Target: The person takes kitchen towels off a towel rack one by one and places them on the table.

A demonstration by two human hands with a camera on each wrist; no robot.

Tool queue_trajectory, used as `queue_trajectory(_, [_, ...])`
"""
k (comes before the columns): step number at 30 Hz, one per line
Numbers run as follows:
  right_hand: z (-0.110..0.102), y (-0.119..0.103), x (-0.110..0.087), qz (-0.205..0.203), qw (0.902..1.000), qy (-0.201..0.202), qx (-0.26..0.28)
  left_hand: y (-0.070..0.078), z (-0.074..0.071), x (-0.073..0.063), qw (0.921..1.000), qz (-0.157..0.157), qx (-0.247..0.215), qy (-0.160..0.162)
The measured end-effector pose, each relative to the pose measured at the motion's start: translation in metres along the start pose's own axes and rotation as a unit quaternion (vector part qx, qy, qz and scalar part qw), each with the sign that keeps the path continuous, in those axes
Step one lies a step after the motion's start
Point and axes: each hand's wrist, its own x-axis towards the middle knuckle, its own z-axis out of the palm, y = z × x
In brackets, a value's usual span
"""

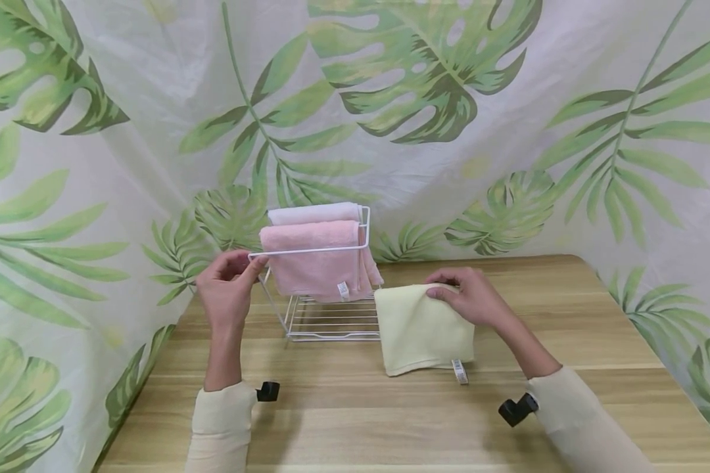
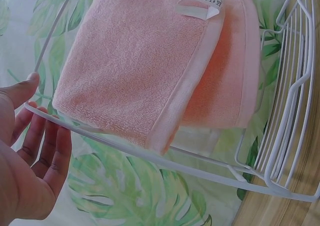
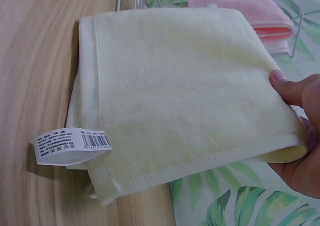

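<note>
My left hand (image 1: 227, 295) pinches the front left corner of a white wire rack's (image 1: 307, 251) top bar between thumb and fingers. Over the rack's upper bars hang a folded pink towel (image 1: 313, 272) and, behind it, a white towel (image 1: 316, 213). To the right of the rack, my right hand (image 1: 473, 299) grips the top edge of a folded pale yellow towel (image 1: 426, 335). This towel hangs down in front of the rack's right end. From its lower edge sticks out a printed label (image 3: 72, 146). The pink towel carries a small tag (image 2: 200, 6) too.
The rack's slatted base (image 1: 334, 322) stands on a wood-grain table (image 1: 361, 420). A leaf-printed cloth (image 1: 414, 177) hangs behind and beside the table. Small black devices (image 1: 517, 410) are worn at both wrists.
</note>
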Motion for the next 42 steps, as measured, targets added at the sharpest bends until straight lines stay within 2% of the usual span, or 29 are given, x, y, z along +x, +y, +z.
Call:
queue_trajectory(10, [-0.001, 0.032, 0.027, -0.004, 0.9998, -0.016, -0.011, 0.000, 0.001, 0.001, 1.0000, 0.000, -0.009, -0.001])
queue_trajectory(20, [0.011, 0.069, 0.049, 0.021, 0.9989, -0.040, -0.011, 0.001, 0.002, 0.002, 1.0000, 0.001, -0.006, -0.002])
queue_trajectory(29, [0.023, 0.088, 0.060, 0.010, 0.9984, -0.056, 0.001, 0.001, 0.000, 0.004, 1.0000, 0.000, -0.009, 0.001])
queue_trajectory(33, [0.032, 0.098, 0.062, 0.024, 0.9979, -0.060, 0.008, 0.000, -0.002, 0.002, 1.0000, -0.008, -0.005, 0.001])
queue_trajectory(42, [0.047, 0.116, 0.057, 0.030, 0.9989, -0.035, 0.004, 0.000, -0.001, 0.000, 0.9999, -0.010, 0.001, -0.003])
